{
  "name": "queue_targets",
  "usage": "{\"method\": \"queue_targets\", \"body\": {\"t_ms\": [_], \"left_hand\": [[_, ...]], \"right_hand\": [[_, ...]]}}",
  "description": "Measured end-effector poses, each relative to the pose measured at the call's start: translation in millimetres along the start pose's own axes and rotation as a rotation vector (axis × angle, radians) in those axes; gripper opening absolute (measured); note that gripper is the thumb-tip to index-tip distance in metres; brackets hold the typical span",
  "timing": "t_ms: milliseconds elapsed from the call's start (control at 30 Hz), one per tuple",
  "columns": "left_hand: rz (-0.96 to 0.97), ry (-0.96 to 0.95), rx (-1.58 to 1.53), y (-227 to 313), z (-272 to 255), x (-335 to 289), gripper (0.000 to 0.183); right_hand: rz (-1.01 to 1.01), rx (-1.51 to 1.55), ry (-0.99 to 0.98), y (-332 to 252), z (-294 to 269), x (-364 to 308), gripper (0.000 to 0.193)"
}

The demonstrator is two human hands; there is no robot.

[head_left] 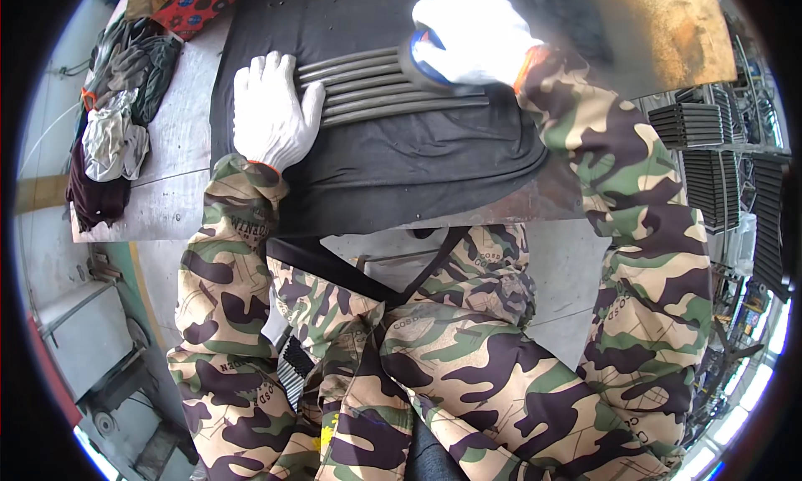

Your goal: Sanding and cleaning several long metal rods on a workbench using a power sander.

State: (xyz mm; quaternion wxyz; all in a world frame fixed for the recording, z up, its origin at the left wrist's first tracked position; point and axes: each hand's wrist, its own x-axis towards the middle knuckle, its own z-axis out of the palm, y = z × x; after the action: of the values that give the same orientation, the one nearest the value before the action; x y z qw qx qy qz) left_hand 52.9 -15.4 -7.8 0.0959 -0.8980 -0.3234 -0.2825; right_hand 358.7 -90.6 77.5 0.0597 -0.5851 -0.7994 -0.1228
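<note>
Several dark grey metal tubes (359, 89) lie side by side, running left to right across a black cloth (393, 159). My left hand (274, 111), in a white knit glove, lies flat at their left ends, its fingers stretched away from me and its thumb by the nearer tubes. Over their right part, my gloved right hand (474, 36) grips a round tool with a blue-and-dark edge (411, 64), which looks like a palm sander. The tool rests on or just above the tubes; its underside is hidden, and the glove covers most of its top.
The cloth drapes over a metal table (171, 195). Crumpled rags (113, 138) lie along its left side, with a red patterned item (194, 6) at the far left. A rusty brown sheet (681, 30) is at the far right. Stacked dark metal parts (710, 184) stand beyond the right edge.
</note>
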Motion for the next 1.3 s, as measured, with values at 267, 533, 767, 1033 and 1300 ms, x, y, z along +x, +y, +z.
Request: {"method": "queue_targets", "body": {"t_ms": [267, 533, 767, 1033, 1300], "left_hand": [[-0.067, -0.092, -0.055, 3.7, -1.0, 1.0, 0.048], [-0.053, -0.029, -0.035, 9.8, -3.6, -4.1, 0.051], [-0.069, -0.112, -0.122, -2.7, -1.8, 0.2, 0.055], [-0.140, -0.152, -0.032, 1.6, -3.1, 0.2, 0.064], [-0.154, -0.125, -0.048, 4.2, -0.7, -6.7, 0.062]], "right_hand": [[0.041, -0.029, -0.100, -2.6, -8.8, 0.4, 0.032], [0.057, -0.016, -0.144, -8.8, -8.5, 6.6, 0.031], [0.035, -0.005, -0.180, -22.7, -14.0, -8.4, 0.032], [-0.009, 0.025, -0.164, -39.9, -16.5, -8.7, 0.032], [-0.037, 0.025, -0.105, -47.5, -9.1, 8.1, 0.029]]}}
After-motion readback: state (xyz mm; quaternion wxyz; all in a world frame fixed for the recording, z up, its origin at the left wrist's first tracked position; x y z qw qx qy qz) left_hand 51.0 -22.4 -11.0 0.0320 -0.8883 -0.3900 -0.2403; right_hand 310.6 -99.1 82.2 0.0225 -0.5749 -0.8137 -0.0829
